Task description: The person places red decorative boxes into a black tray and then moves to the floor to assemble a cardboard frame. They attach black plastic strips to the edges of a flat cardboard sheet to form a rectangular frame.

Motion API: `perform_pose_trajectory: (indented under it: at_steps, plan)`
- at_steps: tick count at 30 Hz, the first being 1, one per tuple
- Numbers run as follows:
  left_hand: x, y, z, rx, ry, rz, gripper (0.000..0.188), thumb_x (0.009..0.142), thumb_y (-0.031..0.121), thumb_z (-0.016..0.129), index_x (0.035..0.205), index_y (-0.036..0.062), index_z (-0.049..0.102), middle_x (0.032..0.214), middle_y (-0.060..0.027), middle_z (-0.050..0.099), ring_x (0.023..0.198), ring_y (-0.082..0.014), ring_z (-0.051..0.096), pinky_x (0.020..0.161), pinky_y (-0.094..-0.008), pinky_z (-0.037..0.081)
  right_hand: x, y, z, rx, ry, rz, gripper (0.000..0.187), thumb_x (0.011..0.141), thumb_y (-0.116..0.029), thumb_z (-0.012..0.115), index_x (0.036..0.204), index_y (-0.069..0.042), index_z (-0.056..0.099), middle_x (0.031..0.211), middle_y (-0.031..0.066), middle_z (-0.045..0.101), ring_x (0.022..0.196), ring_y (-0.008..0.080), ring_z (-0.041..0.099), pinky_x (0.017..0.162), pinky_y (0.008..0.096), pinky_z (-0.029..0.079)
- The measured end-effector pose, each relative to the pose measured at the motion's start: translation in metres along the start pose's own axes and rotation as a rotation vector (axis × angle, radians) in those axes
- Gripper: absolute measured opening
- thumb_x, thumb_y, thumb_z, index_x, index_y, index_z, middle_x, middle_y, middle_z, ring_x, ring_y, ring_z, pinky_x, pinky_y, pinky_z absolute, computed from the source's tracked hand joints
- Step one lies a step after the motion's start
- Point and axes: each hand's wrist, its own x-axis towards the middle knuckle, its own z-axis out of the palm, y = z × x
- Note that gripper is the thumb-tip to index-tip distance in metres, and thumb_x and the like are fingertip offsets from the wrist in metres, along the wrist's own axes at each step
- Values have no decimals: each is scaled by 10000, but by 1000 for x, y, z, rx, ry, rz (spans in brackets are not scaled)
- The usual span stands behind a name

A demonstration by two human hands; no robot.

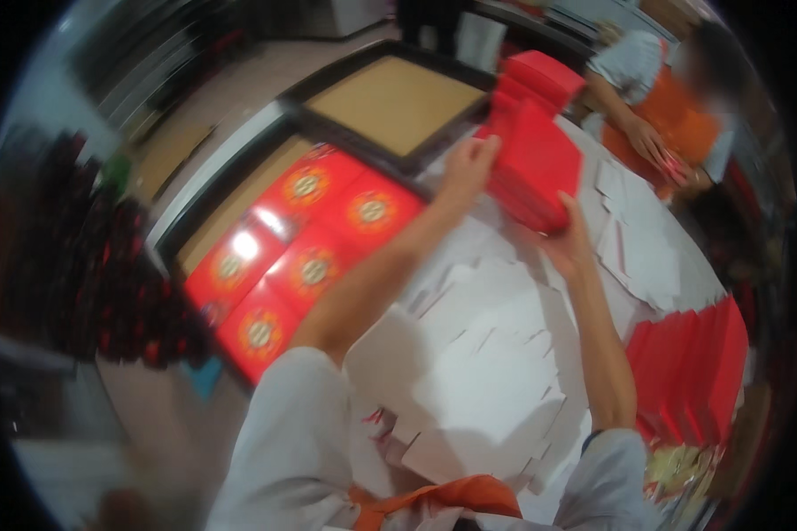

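Observation:
Both my hands are on a stack of red folded cardboard pieces [536,155] at the far side of the round table. My left hand [471,168] closes on the stack's left edge with bent fingers. My right hand [568,243] grips its near right corner from below, the fingers partly hidden. More red cardboard [545,78] extends beyond the stack. Beneath my forearms lie overlapping white cardboard sheets [478,380]. Left of my left forearm, a dark-rimmed tray holds several red boxes [314,265] with round gold emblems.
Another dark-rimmed tray [390,102] with a tan bottom sits at the far left. Upright red cardboard pieces [691,372] stand in a row at the right edge. White sheets [651,239] lie at the right. Across the table, a person in an orange apron [673,124] handles something small and red.

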Motion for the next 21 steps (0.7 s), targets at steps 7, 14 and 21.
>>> perform_pose_trajectory:
  at_steps: [7,14,21]
  plan:
    - [-147,72,-39,79,201,391,126,741,125,604,765,38,517,811,-95,520,836,-258,468,724,-328,402,-83,28,39,-148,-34,-54,498,800,-246,559,1236,-76,387,1196,90,489,1097,228,478,910,396,414]
    - [-273,52,-117,371,162,562,368,672,-47,584,1015,31,478,1084,-115,395,860,-161,484,748,-264,450,-138,88,68,177,-57,37,477,808,-211,550,1228,-39,402,1206,78,488,1098,202,484,920,361,410]
    - [-269,2,-165,832,110,594,749,620,-36,670,1285,40,335,1307,-198,290,1117,-305,413,883,-349,411,-175,110,87,125,-98,9,441,826,-272,511,1195,-49,417,1176,84,501,1078,216,489,899,379,418]
